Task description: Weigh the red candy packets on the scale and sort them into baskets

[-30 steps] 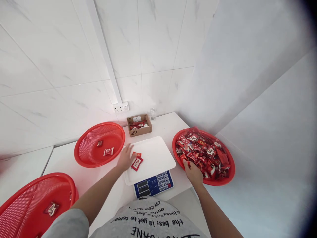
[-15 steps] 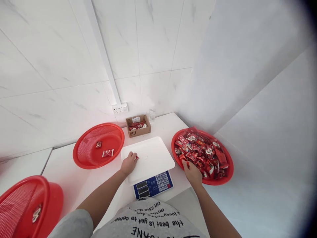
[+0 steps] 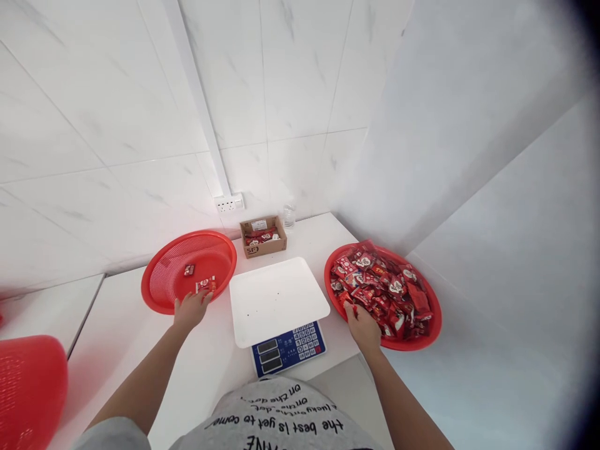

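Note:
My left hand (image 3: 191,307) reaches over the near rim of the left red mesh basket (image 3: 162,278), its fingers bunched, with a bit of red wrapper showing at the fingertips. Two red snack packets (image 3: 205,284) lie inside that basket just ahead of the fingers. My right hand (image 3: 363,325) rests on the near edge of the right red basket (image 3: 434,312). Its fingers curl into the heap of red packets (image 3: 382,287) there. Between the baskets stands a scale with a bare white weighing tray (image 3: 276,300) and a blue keypad panel (image 3: 287,347).
A small cardboard box (image 3: 262,236) with red packets and a clear bottle (image 3: 289,215) stand at the back by the tiled wall, near a wall socket (image 3: 229,202). Another red basket (image 3: 28,387) sits at the lower left. A white wall closes off the right side.
My left hand closed on the red packets on the weighing tray and carried them left to the left basket's rim; the tray is now bare. My right hand stayed in the packet heap.

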Demonstrator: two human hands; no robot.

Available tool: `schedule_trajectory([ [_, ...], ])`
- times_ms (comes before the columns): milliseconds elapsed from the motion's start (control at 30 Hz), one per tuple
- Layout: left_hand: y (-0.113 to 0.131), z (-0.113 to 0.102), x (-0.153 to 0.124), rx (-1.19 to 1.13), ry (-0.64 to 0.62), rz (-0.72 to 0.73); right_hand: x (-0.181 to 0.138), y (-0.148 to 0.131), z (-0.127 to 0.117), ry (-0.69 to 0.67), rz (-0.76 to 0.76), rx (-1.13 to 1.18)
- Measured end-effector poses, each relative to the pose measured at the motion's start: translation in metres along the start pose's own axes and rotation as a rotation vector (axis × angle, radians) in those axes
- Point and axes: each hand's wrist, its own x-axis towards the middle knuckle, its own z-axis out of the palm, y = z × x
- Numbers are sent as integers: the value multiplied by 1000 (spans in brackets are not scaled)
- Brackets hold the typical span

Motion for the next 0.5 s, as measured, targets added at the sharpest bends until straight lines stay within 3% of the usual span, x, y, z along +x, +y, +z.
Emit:
schedule_trajectory([
  [200, -57, -10, -27, 69, 7, -115, 0, 3, -1, 88, -15, 292],
  [333, -90, -18, -33, 99, -31, -178, -11, -18, 2, 192, -92, 554],
  [433, -99, -21, -39, 104, -32, -213, -21, -50, 13, 70, -158, 602],
  [500, -99, -22, -44, 107, -37, -209, -27, -74, 23, -142, -169, 727],
])
